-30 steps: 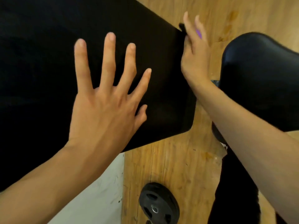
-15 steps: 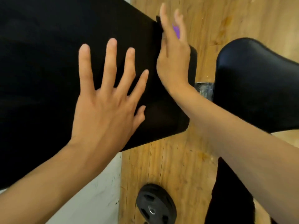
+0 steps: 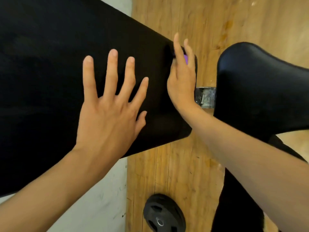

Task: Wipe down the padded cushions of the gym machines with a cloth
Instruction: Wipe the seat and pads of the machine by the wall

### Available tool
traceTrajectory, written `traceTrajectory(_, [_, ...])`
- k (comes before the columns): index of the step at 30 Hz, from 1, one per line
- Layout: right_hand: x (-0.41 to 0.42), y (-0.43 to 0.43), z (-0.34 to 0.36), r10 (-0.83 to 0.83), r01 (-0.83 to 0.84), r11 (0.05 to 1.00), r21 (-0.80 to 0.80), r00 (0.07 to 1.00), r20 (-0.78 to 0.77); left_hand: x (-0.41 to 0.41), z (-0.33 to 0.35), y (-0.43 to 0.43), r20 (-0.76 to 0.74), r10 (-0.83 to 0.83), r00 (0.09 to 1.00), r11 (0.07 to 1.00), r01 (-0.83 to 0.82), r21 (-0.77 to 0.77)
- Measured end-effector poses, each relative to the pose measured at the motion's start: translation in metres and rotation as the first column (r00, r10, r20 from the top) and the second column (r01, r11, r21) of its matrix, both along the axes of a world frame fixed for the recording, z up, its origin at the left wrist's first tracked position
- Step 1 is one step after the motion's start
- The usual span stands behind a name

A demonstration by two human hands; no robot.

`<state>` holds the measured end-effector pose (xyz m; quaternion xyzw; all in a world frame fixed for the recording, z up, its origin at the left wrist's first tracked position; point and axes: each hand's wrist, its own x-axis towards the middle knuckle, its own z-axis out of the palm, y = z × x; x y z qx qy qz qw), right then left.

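Sliding back along the pad's edge, the right hand now sits closer to the wearer than a second ago, while the left hand has kept its place.

Nearest the camera, a weight plate lies on the wooden floor, well apart from the work. Above it, the left hand lies flat on the black back pad with fingers spread and straight, holding nothing; it likely braces the pad so the wiping pressure does not rock it.

Just beyond, the right hand stands on edge against the pad's right side. Its visible fingers are straight and its thumb is hidden. The purple cloth shows only as a small patch between those fingers, so most of it seems to be trapped between palm and pad, pressed rather than gripped. That placement suits cleaning the narrow side face.

Farther right, past a metal bracket, the seat cushion is not being touched by either hand.
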<state>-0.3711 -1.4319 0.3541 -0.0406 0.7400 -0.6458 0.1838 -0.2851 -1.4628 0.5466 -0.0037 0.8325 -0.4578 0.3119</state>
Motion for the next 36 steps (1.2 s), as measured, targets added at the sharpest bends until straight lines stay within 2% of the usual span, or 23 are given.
traceTrajectory(3, [0.022, 0.017, 0.001, 0.047, -0.037, 0.990, -0.139, 0.997, 0.068, 0.000, 0.000, 0.000, -0.027, 0.017, 0.999, 1.000, -0.016, 0.022])
traceTrajectory(6, [0.030, 0.031, -0.004, 0.122, -0.107, 0.980, -0.166, 0.989, 0.081, -0.007, 0.000, 0.006, -0.067, 0.072, 0.995, 0.995, -0.066, 0.081])
traceTrajectory(10, [0.019, 0.039, -0.006, 0.227, -0.212, 0.962, -0.174, 0.971, 0.072, -0.019, -0.013, 0.014, -0.090, 0.036, 0.995, 0.987, -0.022, 0.156])
traceTrajectory(14, [0.029, 0.044, -0.012, 0.192, -0.178, 0.971, -0.156, 0.978, 0.079, -0.032, -0.037, 0.016, -0.081, 0.034, 0.996, 0.983, -0.018, 0.184])
traceTrajectory(18, [0.078, 0.053, -0.018, 0.095, -0.078, 0.987, -0.140, 0.989, 0.117, -0.025, -0.051, 0.011, -0.018, 0.025, 1.000, 0.997, -0.023, 0.076])
traceTrajectory(22, [0.139, 0.077, -0.008, 0.118, -0.082, 0.985, -0.153, 0.964, 0.239, -0.024, -0.053, 0.010, 0.016, 0.015, 1.000, 0.999, -0.015, 0.046])
traceTrajectory(25, [0.098, 0.056, -0.010, 0.092, -0.056, 0.988, -0.141, 0.959, 0.266, -0.023, -0.057, 0.009, 0.015, 0.005, 1.000, 0.999, -0.006, 0.033])
traceTrajectory(29, [-0.038, -0.001, -0.037, 0.006, 0.000, 0.999, -0.041, 0.988, 0.152, -0.020, -0.060, 0.008, -0.001, -0.015, 1.000, 0.999, 0.015, 0.032])
traceTrajectory(31, [-0.049, -0.007, -0.042, -0.044, 0.049, 0.998, -0.035, 0.991, 0.127, -0.023, -0.060, 0.010, 0.008, -0.002, 1.000, 1.000, 0.002, 0.020])
traceTrajectory(33, [0.002, 0.012, -0.033, -0.061, 0.071, 0.993, -0.092, 0.993, 0.105, -0.024, -0.060, 0.011, 0.015, -0.010, 1.000, 1.000, 0.010, 0.001])
traceTrajectory(36, [0.120, 0.060, -0.001, 0.002, 0.015, 0.996, -0.092, 0.982, 0.188, -0.023, -0.058, 0.011, 0.012, -0.023, 1.000, 1.000, 0.023, 0.011])
